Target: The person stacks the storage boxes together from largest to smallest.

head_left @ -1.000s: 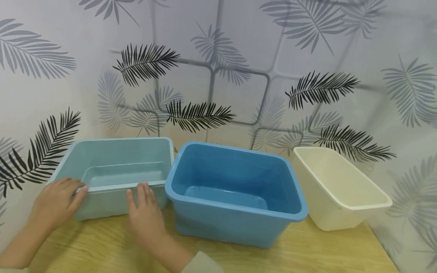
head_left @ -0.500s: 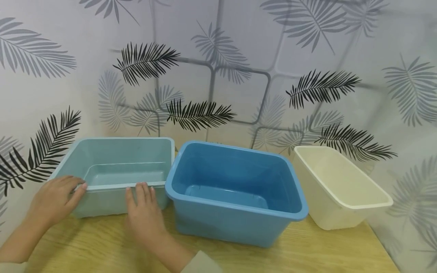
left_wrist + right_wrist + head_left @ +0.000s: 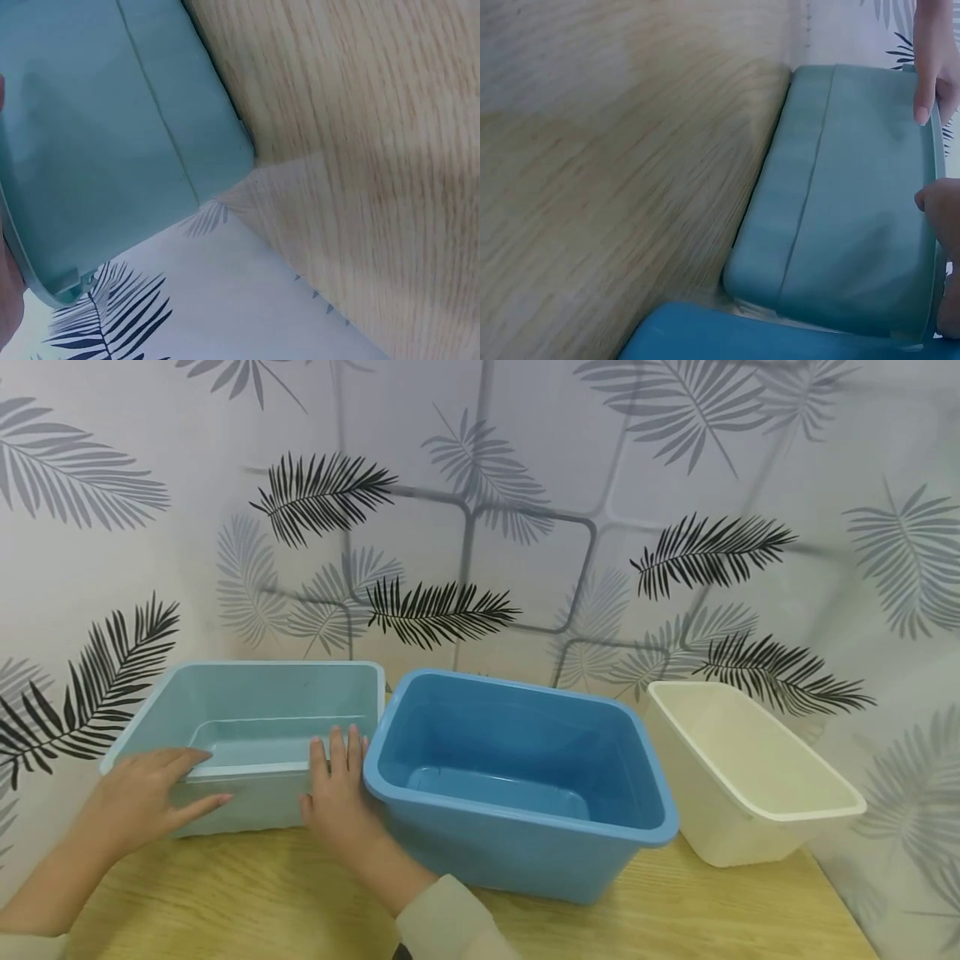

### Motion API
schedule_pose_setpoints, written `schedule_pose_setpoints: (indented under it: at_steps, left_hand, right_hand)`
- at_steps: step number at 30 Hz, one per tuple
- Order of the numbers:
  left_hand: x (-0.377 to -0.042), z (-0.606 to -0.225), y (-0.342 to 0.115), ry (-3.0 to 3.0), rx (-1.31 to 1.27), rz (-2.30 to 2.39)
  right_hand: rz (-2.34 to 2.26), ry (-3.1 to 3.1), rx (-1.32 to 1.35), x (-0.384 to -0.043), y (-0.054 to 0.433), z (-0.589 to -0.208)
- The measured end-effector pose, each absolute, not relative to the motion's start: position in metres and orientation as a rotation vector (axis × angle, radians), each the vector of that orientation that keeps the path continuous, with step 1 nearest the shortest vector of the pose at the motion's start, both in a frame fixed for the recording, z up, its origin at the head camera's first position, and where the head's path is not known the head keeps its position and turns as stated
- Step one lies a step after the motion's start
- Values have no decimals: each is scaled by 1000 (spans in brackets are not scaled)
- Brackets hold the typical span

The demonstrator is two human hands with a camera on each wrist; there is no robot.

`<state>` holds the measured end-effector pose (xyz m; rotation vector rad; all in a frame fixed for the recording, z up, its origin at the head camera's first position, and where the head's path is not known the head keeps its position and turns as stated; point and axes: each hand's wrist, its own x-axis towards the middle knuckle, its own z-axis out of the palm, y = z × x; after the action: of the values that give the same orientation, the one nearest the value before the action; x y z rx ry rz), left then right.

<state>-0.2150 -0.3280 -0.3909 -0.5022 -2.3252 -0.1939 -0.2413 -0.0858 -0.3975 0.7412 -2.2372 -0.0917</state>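
The pale teal rectangular plastic bin (image 3: 255, 735), at nine o'clock on the wooden tabletop (image 3: 247, 902), is held by its near wall. The right hand (image 3: 339, 793) has been shifted towards the bin's right corner; the left hand (image 3: 138, 793) remains, fingers extended, suggesting repositioning. Both hands' fingers are laid flat, uncurled.

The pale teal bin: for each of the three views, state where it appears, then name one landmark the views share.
Head: pale teal bin at lower left, left of the blue bin.
Left wrist: fills the upper left.
Right wrist: lower right, above the blue bin's corner.
Shared landmark: the wooden tabletop.
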Motion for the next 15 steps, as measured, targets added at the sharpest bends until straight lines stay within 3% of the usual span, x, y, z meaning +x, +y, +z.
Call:
schedule_pose_setpoints:
  at_steps: [15]
  left_hand:
    - [-218, -393, -337, -2215, -494, -68]
  right_hand:
    - [-264, -2019, 601, -249, -90, -402]
